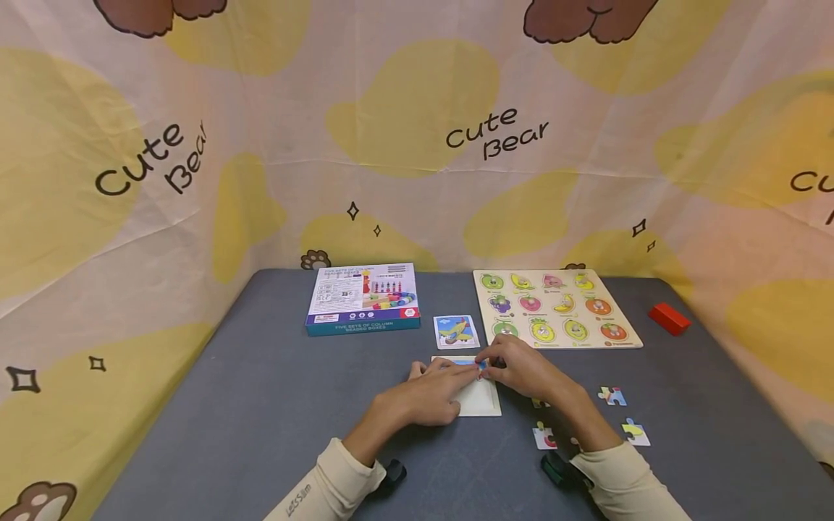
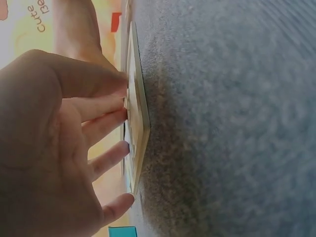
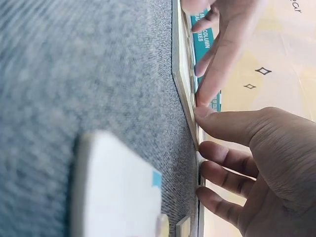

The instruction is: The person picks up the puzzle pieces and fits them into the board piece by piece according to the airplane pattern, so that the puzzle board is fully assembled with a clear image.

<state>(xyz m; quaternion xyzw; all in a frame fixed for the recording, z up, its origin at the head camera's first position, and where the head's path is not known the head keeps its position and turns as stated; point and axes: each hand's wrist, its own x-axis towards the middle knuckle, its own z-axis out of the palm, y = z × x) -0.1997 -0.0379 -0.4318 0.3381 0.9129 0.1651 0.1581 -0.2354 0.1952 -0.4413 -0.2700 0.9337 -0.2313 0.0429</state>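
A small pale wooden puzzle tray (image 1: pixel 481 402) lies on the table, with blue picture pieces along its far edge. My left hand (image 1: pixel 431 394) lies over the tray, its fingers stretched out and the fingertips pressing on the pieces. At the tray's far right corner, my right hand (image 1: pixel 517 367) pinches a small blue puzzle piece (image 1: pixel 482 366) between thumb and index finger. In the right wrist view, the right thumb (image 3: pixel 205 112) meets the left index fingertip at the tray's edge. Just beyond the tray lies a picture card (image 1: pixel 456 332) showing a yellow banana-like plane.
Loose jigsaw pieces (image 1: pixel 612 396) lie to the right, some partly hidden under the right forearm. A boxed bead set (image 1: pixel 363 299) sits at the back left. A fruit puzzle board (image 1: pixel 554 307) and a red block (image 1: pixel 669 319) are at the back right.
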